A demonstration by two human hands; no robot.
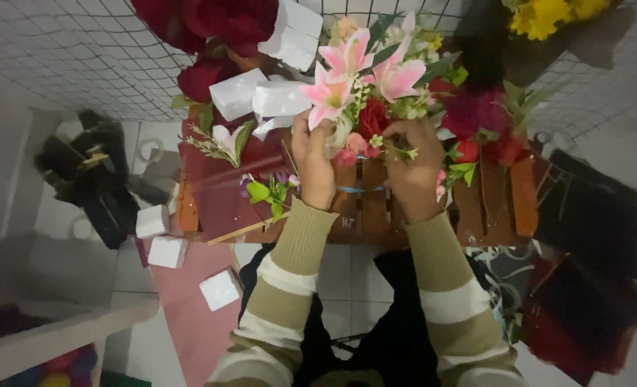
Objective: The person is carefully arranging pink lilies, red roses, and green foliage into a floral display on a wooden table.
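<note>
A flower arrangement [376, 93] of pink lilies, red roses and green sprigs stands on a brown slatted wooden crate [497, 204]. My left hand [313, 161] rests against the arrangement's lower left, fingers curled at the stems under a pink lily [329, 93]. My right hand [413, 161] pinches a small green sprig with pale buds [394, 147] at the arrangement's front, beside a red rose [373, 116]. Both sleeves are striped olive and cream.
White foam blocks [261, 93] lie behind the crate; more foam blocks [168, 251] sit on the floor at left. Loose white flower and greenery [225, 142] lie on dark red paper [222, 197]. Black tools [93, 179] lie far left, yellow flowers [548, 14] top right, dark wrapping sheets [598, 236] right.
</note>
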